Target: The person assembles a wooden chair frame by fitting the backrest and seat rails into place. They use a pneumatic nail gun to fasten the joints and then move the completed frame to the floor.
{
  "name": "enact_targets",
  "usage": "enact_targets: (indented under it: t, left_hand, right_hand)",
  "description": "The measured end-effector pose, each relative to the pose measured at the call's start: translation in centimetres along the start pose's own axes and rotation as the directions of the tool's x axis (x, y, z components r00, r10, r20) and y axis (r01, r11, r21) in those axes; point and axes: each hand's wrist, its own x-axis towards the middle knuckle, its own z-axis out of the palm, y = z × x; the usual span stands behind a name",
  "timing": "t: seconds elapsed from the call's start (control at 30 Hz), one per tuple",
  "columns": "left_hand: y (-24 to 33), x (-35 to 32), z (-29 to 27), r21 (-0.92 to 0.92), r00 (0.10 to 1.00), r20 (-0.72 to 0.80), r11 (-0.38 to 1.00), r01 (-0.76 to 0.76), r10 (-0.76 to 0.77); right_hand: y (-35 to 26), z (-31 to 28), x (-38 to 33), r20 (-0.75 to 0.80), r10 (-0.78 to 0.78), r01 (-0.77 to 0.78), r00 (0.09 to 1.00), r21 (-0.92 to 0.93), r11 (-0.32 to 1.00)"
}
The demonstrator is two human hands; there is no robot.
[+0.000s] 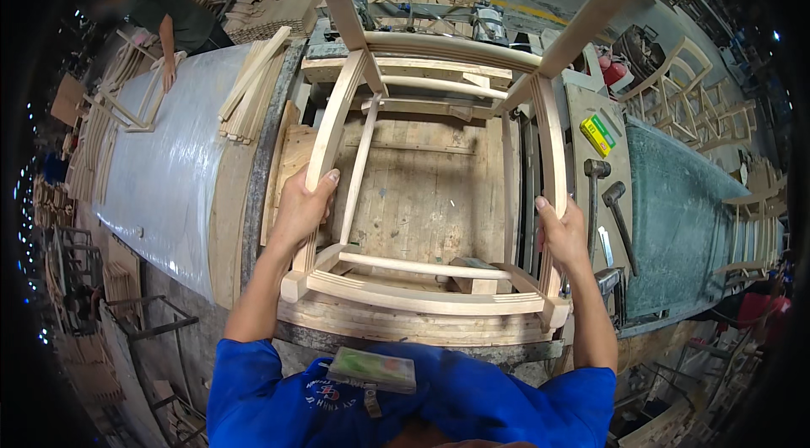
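Observation:
A bare pale-wood chair frame (422, 296) lies on a wooden workbench (422, 203) in front of me, its legs pointing up and away toward the top of the view. My left hand (299, 212) grips the frame's left side rail. My right hand (561, 233) grips the right side rail. Both hands are closed around the wood, on either side of the open seat frame.
Two hammers (612, 203) and a yellow-green box (597, 134) lie on the bench to the right. A plastic-covered table (164, 170) with wooden slats (251, 85) stands left, where another person (164, 13) handles a frame. Finished chair frames (700, 102) stand at right.

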Motion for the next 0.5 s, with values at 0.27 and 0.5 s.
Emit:
enact_targets:
  t: [0.27, 0.5]
  left_hand:
    - [-1.8, 7.3, 0.2, 0.074, 0.99, 0.045, 0.989, 0.128, -0.132]
    - [-7.2, 13.2, 2.6, 0.065, 0.986, 0.028, 0.985, 0.16, -0.162]
  right_hand:
    - [-1.5, 1.6, 6.3, 0.045, 0.125, -0.123, 0.991, -0.056, 0.991]
    - [3.2, 5.0, 11.7, 0.044, 0.192, -0.188, 0.98, -0.086, 0.978]
